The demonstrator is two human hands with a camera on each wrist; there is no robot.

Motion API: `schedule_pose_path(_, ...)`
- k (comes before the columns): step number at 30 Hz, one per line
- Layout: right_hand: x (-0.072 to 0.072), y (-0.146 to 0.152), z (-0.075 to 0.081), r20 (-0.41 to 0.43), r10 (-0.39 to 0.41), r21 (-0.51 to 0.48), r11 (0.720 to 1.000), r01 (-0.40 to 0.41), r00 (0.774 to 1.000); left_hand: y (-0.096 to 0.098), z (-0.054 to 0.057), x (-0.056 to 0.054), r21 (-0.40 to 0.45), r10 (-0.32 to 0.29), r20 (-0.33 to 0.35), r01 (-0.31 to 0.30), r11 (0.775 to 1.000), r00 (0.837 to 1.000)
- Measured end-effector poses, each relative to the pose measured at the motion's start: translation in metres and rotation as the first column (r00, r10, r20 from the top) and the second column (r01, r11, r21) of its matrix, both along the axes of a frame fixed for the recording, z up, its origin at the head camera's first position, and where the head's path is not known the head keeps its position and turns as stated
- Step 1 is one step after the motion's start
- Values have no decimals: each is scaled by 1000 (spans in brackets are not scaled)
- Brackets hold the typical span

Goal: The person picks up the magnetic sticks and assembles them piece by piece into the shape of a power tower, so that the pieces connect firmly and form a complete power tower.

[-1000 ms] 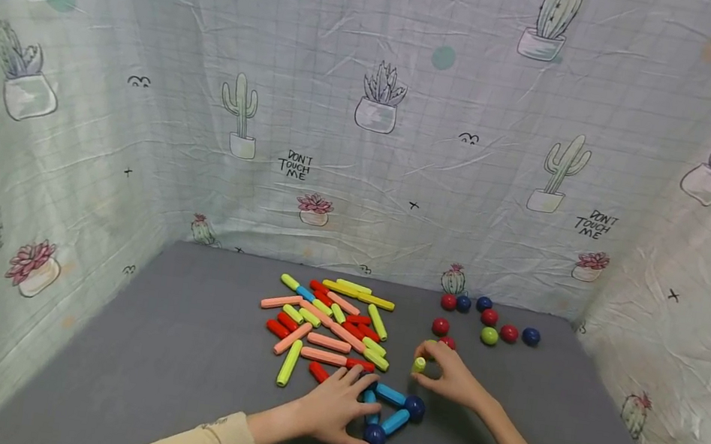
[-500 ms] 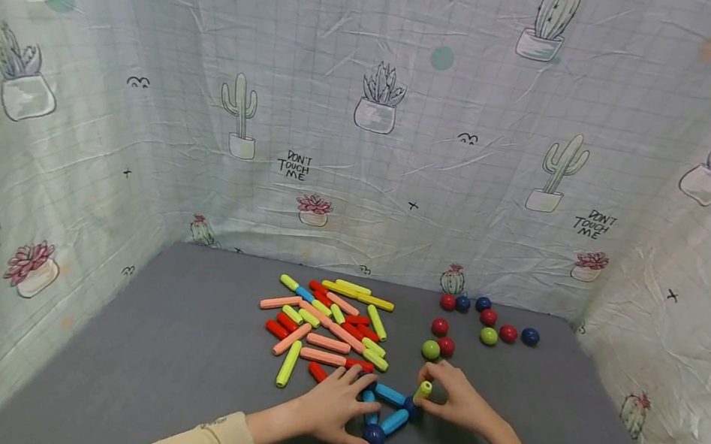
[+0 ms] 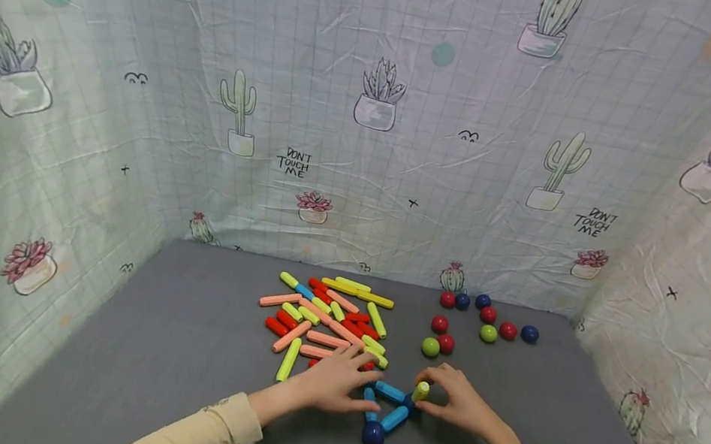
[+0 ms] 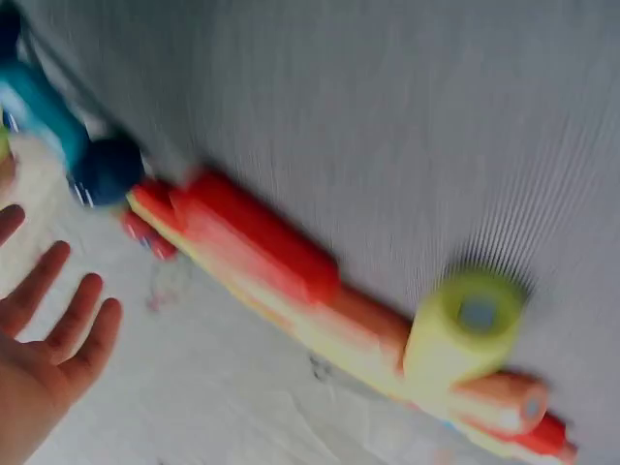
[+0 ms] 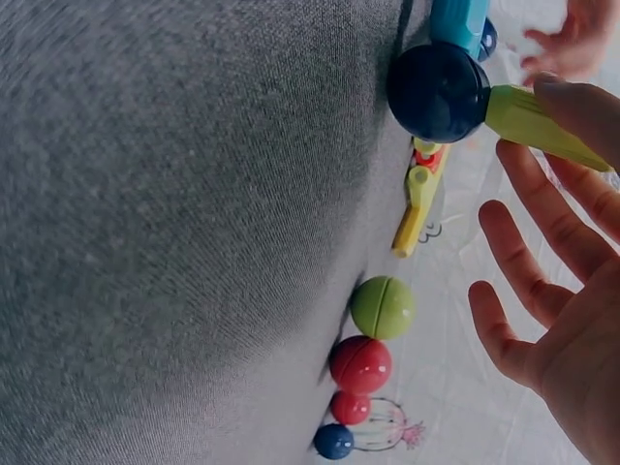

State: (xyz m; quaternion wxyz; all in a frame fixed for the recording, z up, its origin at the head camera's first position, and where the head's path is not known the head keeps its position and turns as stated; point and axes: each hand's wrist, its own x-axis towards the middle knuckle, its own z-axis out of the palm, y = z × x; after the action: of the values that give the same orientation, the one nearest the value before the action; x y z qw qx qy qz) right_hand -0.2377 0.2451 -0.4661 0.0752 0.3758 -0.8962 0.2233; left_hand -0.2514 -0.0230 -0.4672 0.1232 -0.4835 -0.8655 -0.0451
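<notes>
My right hand (image 3: 459, 400) pinches a yellow-green magnetic rod (image 5: 538, 124) between thumb and fingers. The rod stands up from a dark blue ball (image 5: 436, 92), its lower end meeting the ball. That ball is the right corner of a flat triangle of blue rods (image 3: 394, 419) and dark blue balls, with another blue ball (image 3: 373, 435) at the near corner. My left hand (image 3: 333, 382) hovers over the triangle's left side, fingers spread and holding nothing; it partly hides the far left corner. In the left wrist view its fingers (image 4: 82, 329) are apart from the blue pieces.
Many loose rods lie left of centre on the grey table (image 3: 181, 395), among them a salmon rod (image 3: 327, 339), a red rod (image 3: 276, 327) and a yellow rod (image 3: 375, 301). Farther right are loose balls, including a green ball (image 3: 430, 347) and a red ball (image 3: 508, 331). A patterned cloth (image 3: 418, 162) hangs behind.
My right hand has brought the yellow-green rod down and nearer onto the right corner ball. My left hand has let go of the near blue ball and risen slightly away from the triangle.
</notes>
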Motion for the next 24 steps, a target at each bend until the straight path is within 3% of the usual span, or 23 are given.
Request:
schedule_pose_path(4, 0, 2, 0, 24, -16, 2, 1000, 16, 1000, 7, 5, -26, 7, 26, -145, -26, 1000, 989)
schedule_pose_path(7, 1, 2, 1, 41, -18, 13, 1000, 17, 999, 15, -1, -41, -71, 36, -251, -56, 996, 967)
schedule_pose_path(10, 2, 2, 1, 67, -22, 23, 1000, 21, 997, 19, -9, -50, -166, 59, -316, -116, 979, 947)
schedule_pose_path(16, 2, 2, 0, 44, -25, 34, 999, 23, 999, 20, -18, -59, -271, 120, -371, -231, 935, 921)
schedule_pose_path(24, 4, 3, 0, 48, -26, 23, 999, 25, 999, 19, -21, -60, -300, 91, -431, -238, 924, 898)
